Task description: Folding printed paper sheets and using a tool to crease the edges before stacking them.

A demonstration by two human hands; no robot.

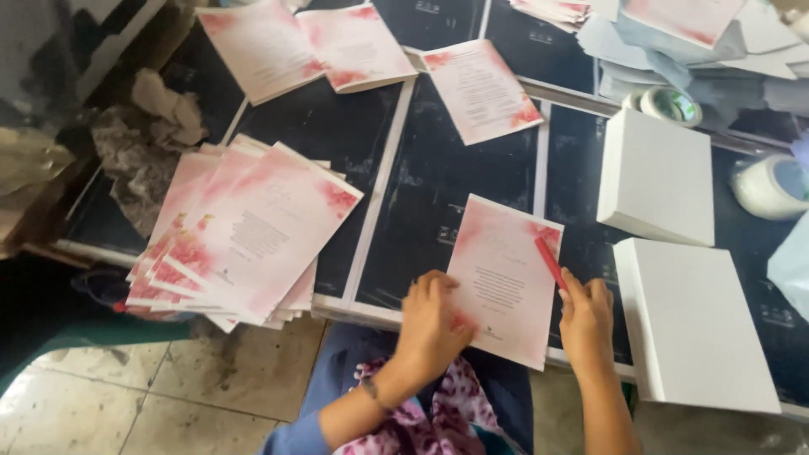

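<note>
A pink floral card [504, 278] lies on the dark work table [425, 194], its lower edge hanging slightly past the table's near rim at about 6 o'clock in the view. The left hand [431, 318] presses flat on the card's lower left corner, fingers together and laid down on the paper, clamped on nothing. The right hand [586, 316] sits at the card's right edge, at 3 o'clock from the card's middle, with its fingers closed around a red pen [550, 261] whose tip points up toward 11 o'clock over the card's upper right corner; whether the tip touches the paper is hard to make out.

At 9 o'clock from the card, well apart, a fanned stack of pink cards [244, 236] overhangs the table's near edge. Between that stack and the card lies an open strip of bare table, crossed by a pale seam line. At 12 o'clock, a single pink card [482, 88] lies alone, with two more pink cards [303, 46] farther toward 11 o'clock.

Just beside the right hand, at 3 o'clock, a white slab [699, 324] lies along the near edge, and a second white slab [659, 173] lies at 1 o'clock from the card; a narrow dark gap divides them. Two tape rolls [670, 105] sit beyond at 2 o'clock, near a heap of pale blue paper [674, 59]. Crumpled cloth [152, 135] lies at the far left edge.
</note>
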